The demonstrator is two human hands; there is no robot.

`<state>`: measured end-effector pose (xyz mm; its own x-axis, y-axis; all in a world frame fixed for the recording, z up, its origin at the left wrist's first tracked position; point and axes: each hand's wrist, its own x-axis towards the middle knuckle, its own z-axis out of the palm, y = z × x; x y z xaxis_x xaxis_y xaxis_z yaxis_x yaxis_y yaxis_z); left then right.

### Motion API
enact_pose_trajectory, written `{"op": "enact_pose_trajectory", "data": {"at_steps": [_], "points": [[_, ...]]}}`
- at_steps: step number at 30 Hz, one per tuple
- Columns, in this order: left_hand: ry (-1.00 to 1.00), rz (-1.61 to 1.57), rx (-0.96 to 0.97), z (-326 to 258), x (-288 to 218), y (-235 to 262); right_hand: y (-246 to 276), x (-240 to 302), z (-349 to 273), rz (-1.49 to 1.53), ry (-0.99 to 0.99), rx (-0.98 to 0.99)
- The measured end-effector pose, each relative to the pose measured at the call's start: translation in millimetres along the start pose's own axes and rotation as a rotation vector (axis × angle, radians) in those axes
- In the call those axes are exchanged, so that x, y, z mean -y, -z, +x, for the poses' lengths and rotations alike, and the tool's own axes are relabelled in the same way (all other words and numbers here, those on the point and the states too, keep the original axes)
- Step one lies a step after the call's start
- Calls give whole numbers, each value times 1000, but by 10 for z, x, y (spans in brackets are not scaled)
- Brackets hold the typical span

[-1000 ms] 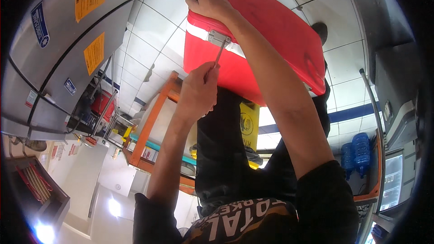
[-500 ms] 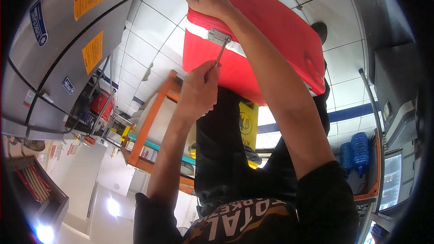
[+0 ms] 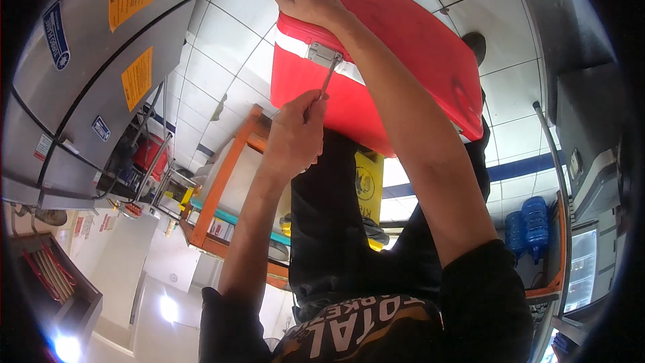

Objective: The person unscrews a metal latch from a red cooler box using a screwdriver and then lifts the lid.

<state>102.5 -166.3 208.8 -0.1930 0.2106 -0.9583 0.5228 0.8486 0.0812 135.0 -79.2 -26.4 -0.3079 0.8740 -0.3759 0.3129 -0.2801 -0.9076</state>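
A red cooler box [image 3: 403, 33] with a white band under its lid stands tilted in front of my legs. My right hand [image 3: 310, 1] is curled over the far left corner of the lid, its forearm crossing above the box. A grey metal hinge [image 3: 323, 55] is fixed across the white band. My left hand [image 3: 295, 131] is closed around a screwdriver [image 3: 328, 79], whose thin metal shaft points up to the right end of the hinge. Its handle is hidden in my fist. Whether the tip sits in a screw is too small to tell.
Steel cabinets [image 3: 87, 74] with stickers line the left. An orange-framed shelf rack [image 3: 218, 191] stands beside my left forearm. Behind my legs is a yellow container [image 3: 368, 181]. Blue water bottles [image 3: 535, 225] are at the right. White tiles [image 3: 232, 44] cover the floor.
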Motion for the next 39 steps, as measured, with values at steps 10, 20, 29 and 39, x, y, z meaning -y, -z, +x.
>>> {"op": "enact_pose_trajectory", "data": {"at_steps": [10,20,29,39], "points": [[-464,356,-300,5,73,-80,77,119,9,-22,-52,97],[-489,324,-322,176,404,-124,23,73,102,26,-68,100],[-509,82,-373,519,882,-362,65,-59,274,92,-158,133],[-549,-45,-353,822,590,-447,472,-605,523,189,-207,186]]}}
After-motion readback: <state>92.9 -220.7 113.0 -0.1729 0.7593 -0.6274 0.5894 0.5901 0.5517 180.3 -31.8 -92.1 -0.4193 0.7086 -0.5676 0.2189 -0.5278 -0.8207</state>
